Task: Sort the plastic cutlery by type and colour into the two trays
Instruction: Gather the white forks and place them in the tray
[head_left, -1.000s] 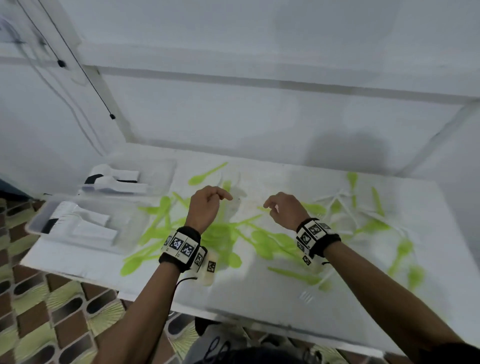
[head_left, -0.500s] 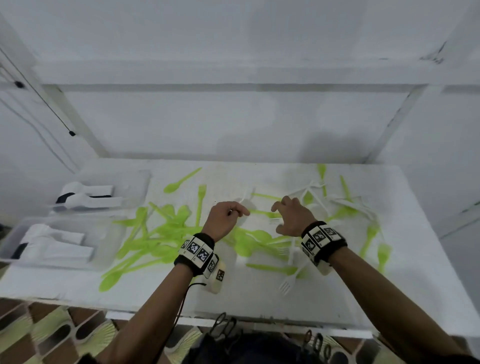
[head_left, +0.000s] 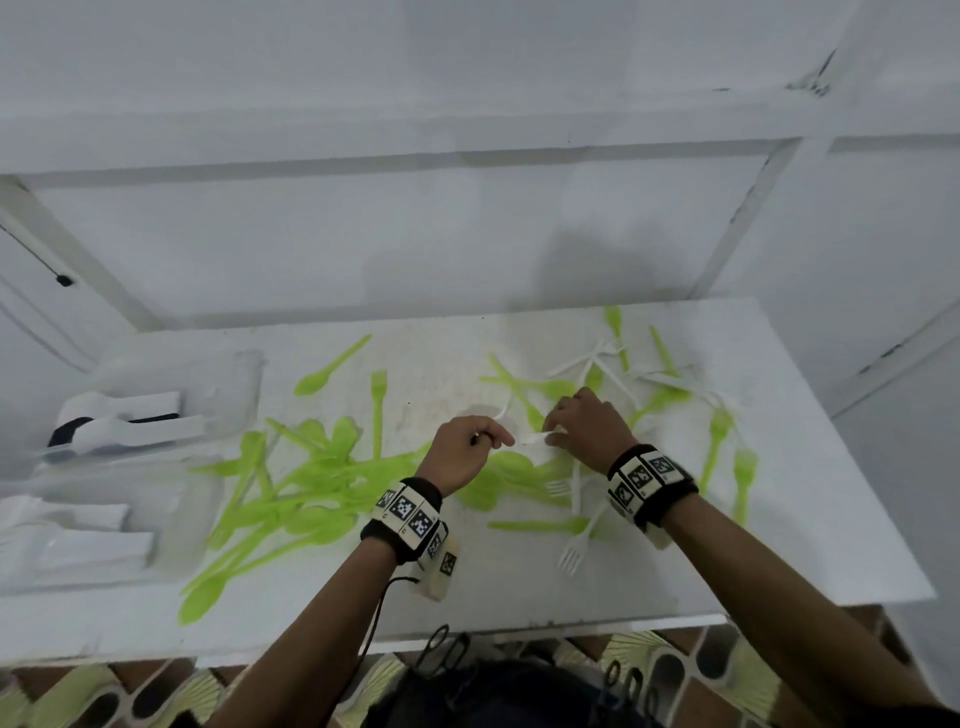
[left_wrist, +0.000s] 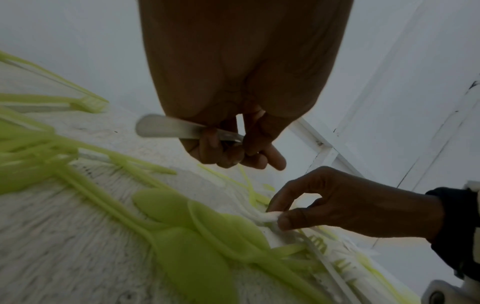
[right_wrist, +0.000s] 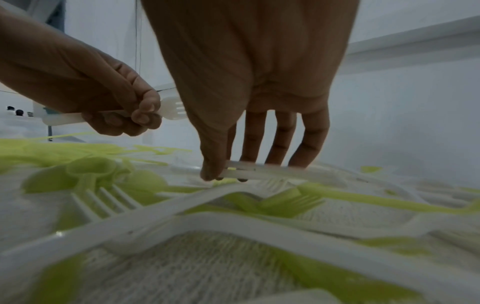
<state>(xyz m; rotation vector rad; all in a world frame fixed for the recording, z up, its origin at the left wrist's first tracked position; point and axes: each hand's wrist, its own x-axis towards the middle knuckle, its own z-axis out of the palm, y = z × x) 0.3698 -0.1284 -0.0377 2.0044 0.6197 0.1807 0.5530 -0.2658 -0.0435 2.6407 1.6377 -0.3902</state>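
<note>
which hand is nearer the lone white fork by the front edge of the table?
Right. The right hand works in the pile just behind the white fork; the left hand, gripping another white fork, sits farther off to its left.

— Where does the head view sit?
— High, facing down toward twelve o'clock over the counter (head_left: 779, 545), both hands in view.
— And the wrist views?
— Low and close. The left looks along its palm with the other hand at four o'clock; the right mirrors it at ten. Both share the green cutlery (left_wrist: 197, 242).
</note>
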